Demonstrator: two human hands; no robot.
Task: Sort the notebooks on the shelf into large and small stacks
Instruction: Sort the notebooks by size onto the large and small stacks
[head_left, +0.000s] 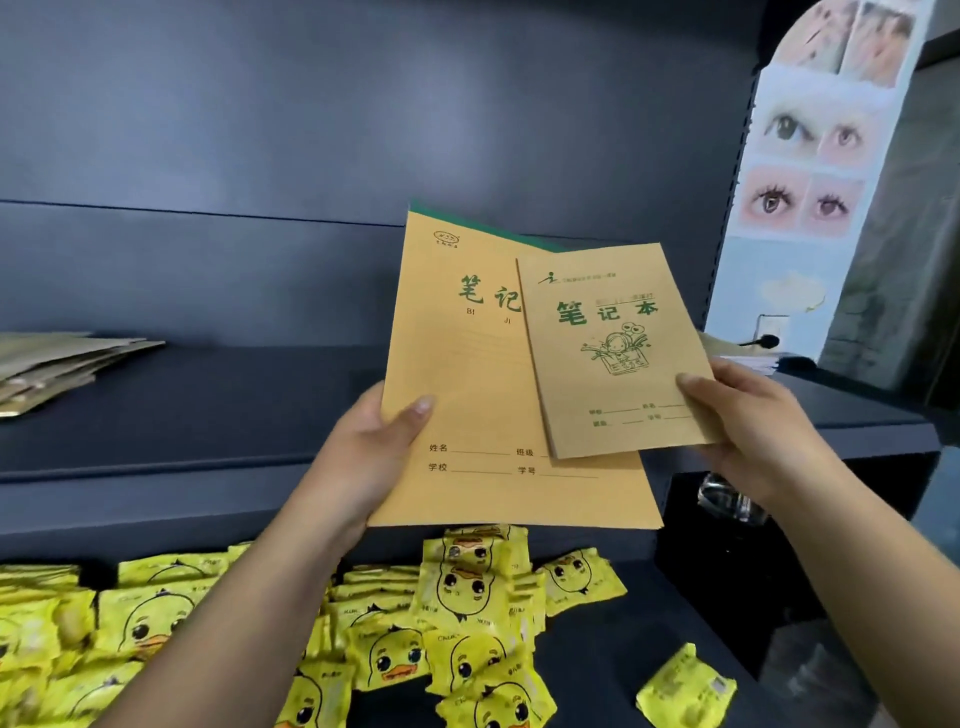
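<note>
My left hand (371, 452) grips the lower left edge of a large yellow-orange notebook (462, 395) with a green spine, thumb on the cover. My right hand (748, 421) pinches the right edge of a small tan notebook (613, 358) with green lettering and a drawing; it overlaps the large one's right side. Both are held upright in the air in front of the dark shelf (208, 415). A stack of notebooks (62, 364) lies at the shelf's far left.
Several yellow duck-print packets (457, 623) cover the lower shelf below my arms, one lone packet (685, 691) at the right. A cardboard display with eye pictures (800, 171) stands at the right. A clear glass object (727, 499) sits under my right wrist.
</note>
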